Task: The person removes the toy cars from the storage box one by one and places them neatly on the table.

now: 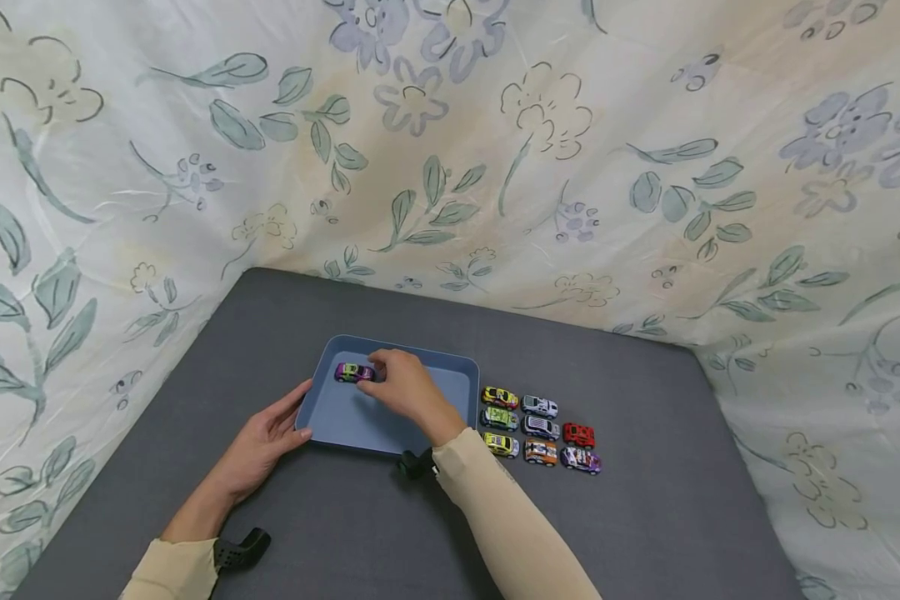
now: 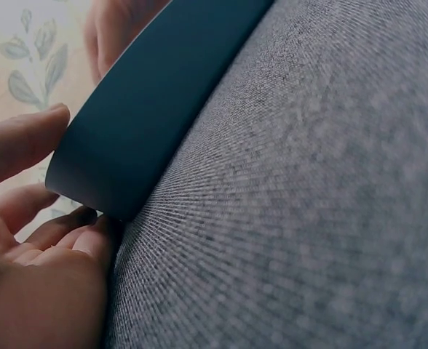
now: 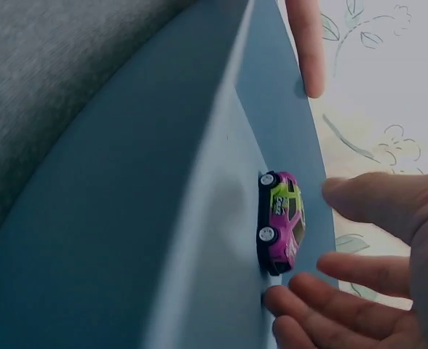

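A blue rectangular tray (image 1: 330, 417) lies on the dark grey cloth. Inside it, towards the far left, a pink-and-lime toy car (image 3: 281, 222) stands on its wheels. My right hand (image 1: 405, 385) is over the tray, thumb and fingertips spread close to the car's right end. The right wrist view shows the car sitting between the thumb and fingers without being gripped. At the tray's left side, my left hand (image 1: 258, 442) touches the outer wall near the front corner. Its thumb and fingers look extended, and some fingertips are partly hidden by the wall in the left wrist view.
Right of the tray, several toy cars stand in columns, among them a yellow car (image 1: 500, 397), an orange-striped car (image 1: 541, 452), a red car (image 1: 578, 435) and a purple-and-white car (image 1: 581, 460). Floral fabric (image 1: 450, 192) rises behind and beside the grey surface.
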Motion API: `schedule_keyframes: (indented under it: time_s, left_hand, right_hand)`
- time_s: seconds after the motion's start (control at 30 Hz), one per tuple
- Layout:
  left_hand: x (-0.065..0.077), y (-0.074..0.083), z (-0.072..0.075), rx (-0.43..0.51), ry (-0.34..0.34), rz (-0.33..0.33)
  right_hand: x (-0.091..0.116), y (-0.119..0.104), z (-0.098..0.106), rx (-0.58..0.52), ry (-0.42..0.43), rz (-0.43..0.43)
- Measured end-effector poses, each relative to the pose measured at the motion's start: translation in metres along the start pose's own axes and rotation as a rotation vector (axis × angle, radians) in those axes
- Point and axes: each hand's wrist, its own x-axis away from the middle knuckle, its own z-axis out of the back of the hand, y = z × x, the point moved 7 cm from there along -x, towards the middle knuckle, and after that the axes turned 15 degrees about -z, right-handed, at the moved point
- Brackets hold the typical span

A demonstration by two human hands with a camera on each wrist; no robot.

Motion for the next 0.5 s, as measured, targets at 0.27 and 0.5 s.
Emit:
schedule_keyframes:
  time_s: [0.27,0.5]
  left_hand:
    - [0.000,0.000,-0.002,-0.021,0.001,0.035]
    - [0.000,0.002,0.001,-0.024,0.008,0.036]
  right_hand:
    - [-0.011,0.005,-0.006,-0.021,-0.036,-0.025]
    - [-0.020,0.001,-0.010,-0.005,-0.042,0.005]
